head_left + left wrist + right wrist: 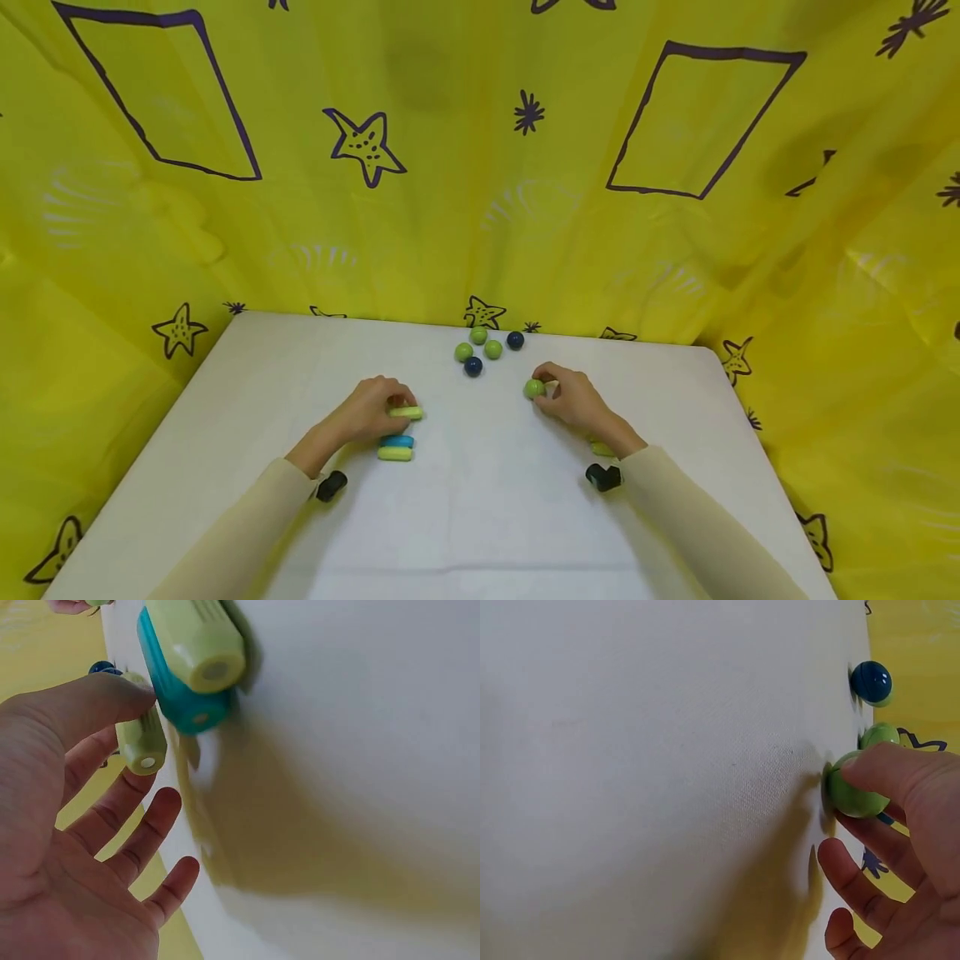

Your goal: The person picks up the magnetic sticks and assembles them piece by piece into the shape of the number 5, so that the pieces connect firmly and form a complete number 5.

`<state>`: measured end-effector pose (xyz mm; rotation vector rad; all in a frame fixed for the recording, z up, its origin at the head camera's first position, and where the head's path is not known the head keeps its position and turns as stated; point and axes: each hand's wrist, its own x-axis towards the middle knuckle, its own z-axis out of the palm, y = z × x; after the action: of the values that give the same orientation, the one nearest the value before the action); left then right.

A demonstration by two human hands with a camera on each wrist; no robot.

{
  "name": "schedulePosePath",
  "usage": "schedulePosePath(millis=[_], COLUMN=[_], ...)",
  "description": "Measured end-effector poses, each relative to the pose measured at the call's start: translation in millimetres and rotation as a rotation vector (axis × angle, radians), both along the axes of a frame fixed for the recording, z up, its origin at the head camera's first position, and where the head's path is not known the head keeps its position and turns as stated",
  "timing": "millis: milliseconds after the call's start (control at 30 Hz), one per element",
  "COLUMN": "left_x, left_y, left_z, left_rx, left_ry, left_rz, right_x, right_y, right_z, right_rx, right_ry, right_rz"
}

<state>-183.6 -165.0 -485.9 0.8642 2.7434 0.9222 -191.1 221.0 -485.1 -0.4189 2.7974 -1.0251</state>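
Note:
Between thumb and fingers, my left hand (372, 408) pinches a light green toy rod (407, 412); the left wrist view shows a small metal disc in the end of this rod (142, 746). Just nearer to me, a blue rod (397, 441) and another light green rod (395, 454) lie side by side on the table. My right hand (573, 402) pinches a green ball (535, 388) between thumb and fingers, close over the white surface; its other fingers stand away from the ball. Partly hidden below the right wrist lies one more light green rod (602, 448).
Toward the back edge of the white table (465, 517) is a loose group of green balls (478, 335) and dark blue balls (473, 367). A yellow curtain (450, 233) with dark drawings hangs behind the table and along both sides.

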Motion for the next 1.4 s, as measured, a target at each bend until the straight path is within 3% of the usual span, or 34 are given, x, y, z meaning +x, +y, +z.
schedulePosePath(millis=[133,333,500,833,1033,1200,1400], left_x=[-4.2,-10.8,-14.4,-23.0,-22.2,-23.0,-25.6], left_y=[12.3,38.2,59.1,95.1,112.2,123.3,134.0], left_z=[-2.0,0.5,4.4,-2.5,-5.5,-8.6,-12.5], left_rx=[0.006,0.014,0.019,0.029,0.044,0.049,0.045], left_ry=[0.004,0.034,0.007,0.038,0.001,0.017,0.063], left_rz=[0.005,-0.043,-0.042,-0.058,-0.048,-0.038,-0.07], right_x=[6.1,15.6,22.6,26.9,29.1,29.5,31.2], right_y=[2,2,-1,-3,-8,-12,-13], right_z=[-0.7,-0.6,0.8,-4.9,-9.7,-11.6,-12.0], right_rx=[-0.014,-0.033,-0.039,-0.056,-0.074,-0.08,-0.076], right_ry=[-0.011,0.011,0.014,0.047,0.062,0.07,0.076], right_rz=[0.017,0.027,0.031,0.019,0.031,0.009,-0.01])
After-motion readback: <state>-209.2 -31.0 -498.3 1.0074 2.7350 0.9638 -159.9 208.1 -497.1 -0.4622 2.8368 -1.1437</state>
